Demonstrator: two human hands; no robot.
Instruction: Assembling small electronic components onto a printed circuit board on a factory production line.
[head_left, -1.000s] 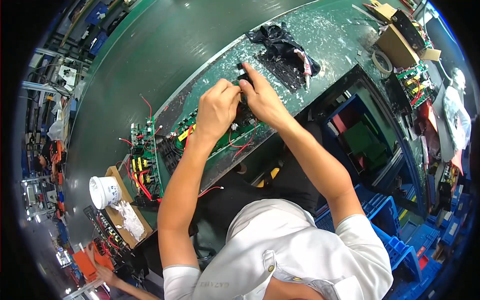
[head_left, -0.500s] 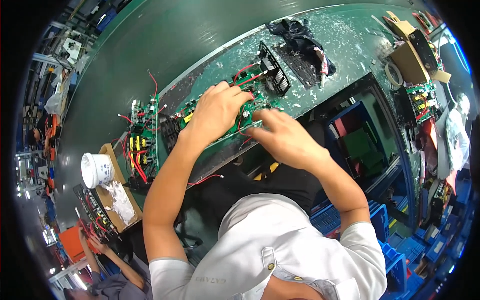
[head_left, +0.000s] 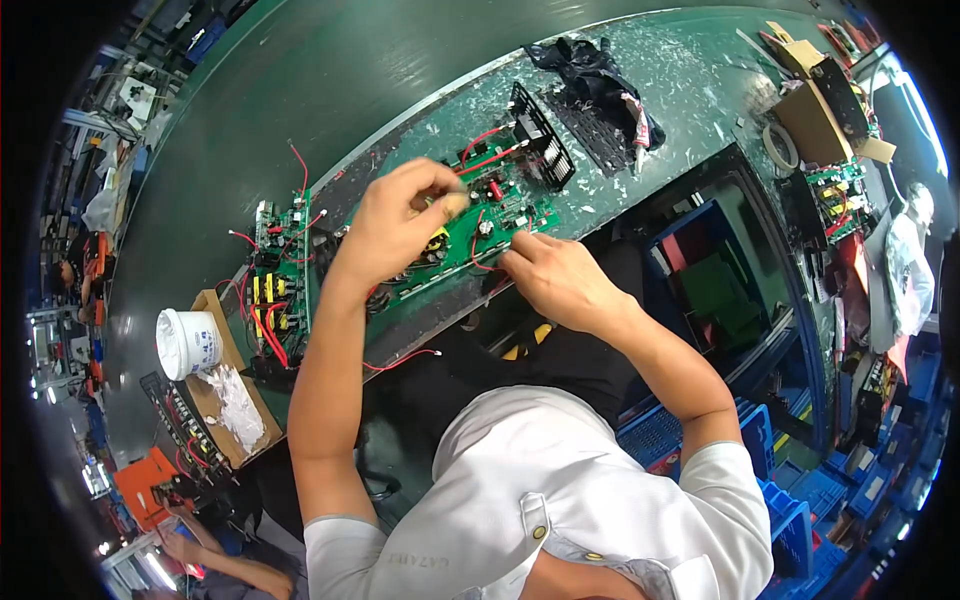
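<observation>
A long green circuit board (head_left: 462, 232) with capacitors, yellow-wrapped coils and red wires lies on the bench in front of me. Over its left part is my left hand (head_left: 392, 222), fingers curled in toward the thumb; the tips are blurred and whatever they hold cannot be made out. My right hand (head_left: 565, 280) is at the board's near edge, thumb and fingers pinched together. A thin red wire (head_left: 475, 252) loops from the board to those fingertips. At the board's far right end stands a black slotted panel (head_left: 540, 138).
Left of the board lies another populated board (head_left: 282, 275). Beyond it are a white tub (head_left: 190, 342) and a cardboard tray (head_left: 262, 400) with white paste. A black plastic bag (head_left: 585, 70) and a tube (head_left: 640, 135) lie far right, near a tape roll (head_left: 780, 148). A co-worker's hand (head_left: 180, 545) shows lower left.
My left hand has moved left and drawn back from the board's middle, uncovering components there. My right hand's thumb and fingers, apart before, have come together at the near edge.
</observation>
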